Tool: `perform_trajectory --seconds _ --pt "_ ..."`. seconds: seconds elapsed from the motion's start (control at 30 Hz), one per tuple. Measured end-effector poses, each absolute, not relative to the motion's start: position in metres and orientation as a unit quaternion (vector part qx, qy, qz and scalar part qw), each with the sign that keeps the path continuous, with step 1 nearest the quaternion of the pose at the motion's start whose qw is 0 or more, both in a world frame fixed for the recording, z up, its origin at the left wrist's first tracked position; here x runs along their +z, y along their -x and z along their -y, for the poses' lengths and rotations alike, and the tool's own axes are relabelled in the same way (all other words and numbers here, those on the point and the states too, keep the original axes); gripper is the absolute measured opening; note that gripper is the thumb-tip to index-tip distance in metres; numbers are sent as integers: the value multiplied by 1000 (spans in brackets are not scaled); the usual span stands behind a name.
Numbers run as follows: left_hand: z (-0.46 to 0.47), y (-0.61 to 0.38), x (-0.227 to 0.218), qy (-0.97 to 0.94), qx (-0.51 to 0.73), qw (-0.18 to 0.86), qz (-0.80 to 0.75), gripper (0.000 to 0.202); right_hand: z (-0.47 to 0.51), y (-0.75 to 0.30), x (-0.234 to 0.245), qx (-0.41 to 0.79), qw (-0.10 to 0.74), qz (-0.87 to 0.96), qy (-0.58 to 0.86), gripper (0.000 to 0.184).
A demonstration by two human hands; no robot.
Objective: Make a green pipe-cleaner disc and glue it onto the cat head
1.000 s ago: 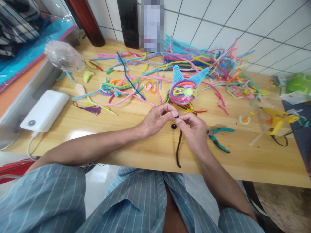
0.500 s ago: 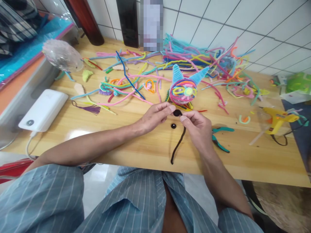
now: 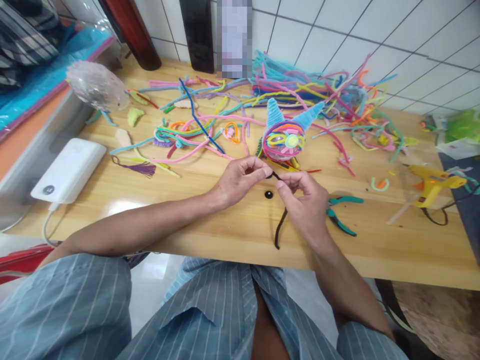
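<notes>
Both of my hands pinch a black pipe cleaner (image 3: 280, 230) above the middle of the table. My left hand (image 3: 242, 180) has its coiled end between thumb and fingertips, and most of that coil is hidden. Close by, my right hand (image 3: 303, 195) grips the strand, whose loose tail hangs below. A small shiny black bead-like piece (image 3: 269, 194) lies on the wood just under my fingers. Beyond my hands stands a round figure (image 3: 284, 140) made of colourful pipe cleaners, with two light-blue pointed ears.
Teal-handled pliers (image 3: 341, 215) lie beside my right wrist. Farther right is a yellow glue gun (image 3: 427, 185). Pipe cleaners (image 3: 292, 80) are heaped along the tiled wall. At left are a white power bank (image 3: 69, 170), a purple tassel (image 3: 137, 167) and a clear plastic bottle piece (image 3: 97, 85).
The black coil has turned in my left fingertips and now shows less. The pipe cleaner's loose tail has swung slightly right. My hands have barely shifted.
</notes>
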State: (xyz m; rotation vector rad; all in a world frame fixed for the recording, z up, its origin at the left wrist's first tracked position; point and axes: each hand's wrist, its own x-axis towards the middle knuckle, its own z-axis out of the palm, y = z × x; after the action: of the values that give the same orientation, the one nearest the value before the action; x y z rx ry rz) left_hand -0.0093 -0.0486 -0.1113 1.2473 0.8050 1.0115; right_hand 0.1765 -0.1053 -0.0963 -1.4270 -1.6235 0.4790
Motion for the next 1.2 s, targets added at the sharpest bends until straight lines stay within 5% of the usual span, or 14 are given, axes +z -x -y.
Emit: perform_trajectory --seconds 0.47,1.2 --pt "61 1 -119 -453 485 634 -396 41 106 -169 -104 3 422 745 516 10" --pt "55 9 -103 -406 326 805 -284 59 103 -187 -95 33 441 716 540 10"
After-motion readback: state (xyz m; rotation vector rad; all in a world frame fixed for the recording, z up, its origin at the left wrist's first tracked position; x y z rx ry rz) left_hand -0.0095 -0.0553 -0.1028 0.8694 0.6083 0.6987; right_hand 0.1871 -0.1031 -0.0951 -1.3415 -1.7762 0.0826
